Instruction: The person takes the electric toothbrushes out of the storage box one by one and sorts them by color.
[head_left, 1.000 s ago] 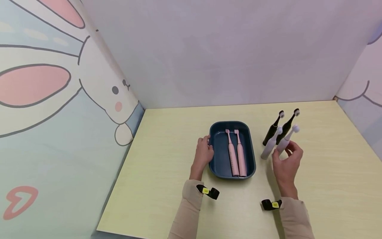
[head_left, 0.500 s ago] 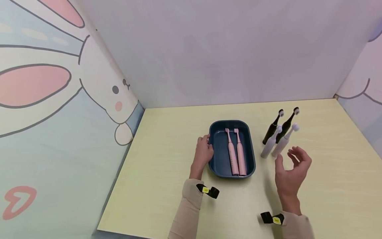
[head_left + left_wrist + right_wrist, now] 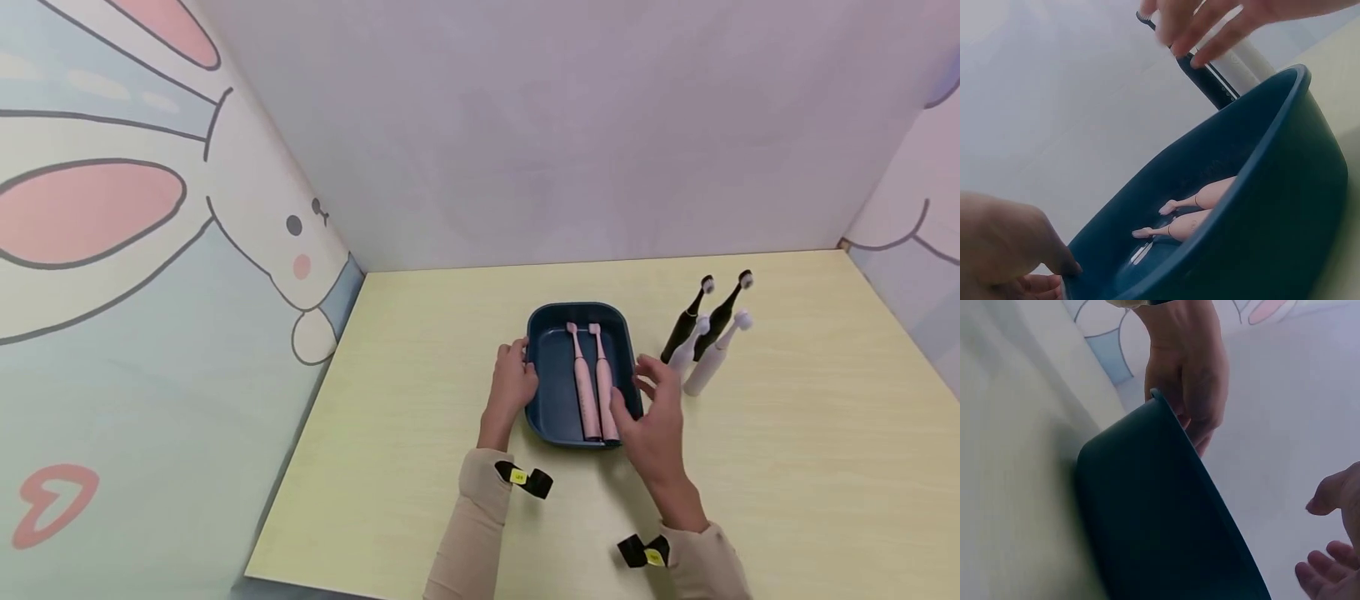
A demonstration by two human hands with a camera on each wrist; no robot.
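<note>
The dark blue tray (image 3: 552, 404) lies on the table with two pink electric toothbrushes (image 3: 585, 400) side by side in it. My left hand (image 3: 512, 385) pinches its left rim, the thumb over the edge in the left wrist view. Spread and holding nothing, my right hand (image 3: 654, 429) hovers at the tray's right rim; its thumb overlaps the nearer pink brush's handle in the head view. Beyond it two pale lilac-white electric toothbrushes (image 3: 707, 367) stand upright, one partly hidden by the fingers. Two black electric toothbrushes (image 3: 722, 318) stand right behind them.
The pale yellow table (image 3: 420, 358) meets a plain light wall (image 3: 570, 150) at the back. A rabbit-patterned wall (image 3: 150, 350) rises along the left side. Each wrist carries a black strap with a camera (image 3: 537, 483).
My right hand has let go of the right-hand pale toothbrush, drawn back, then moved left to the tray's right rim. That toothbrush still stands upright. The left hand stays on the tray.
</note>
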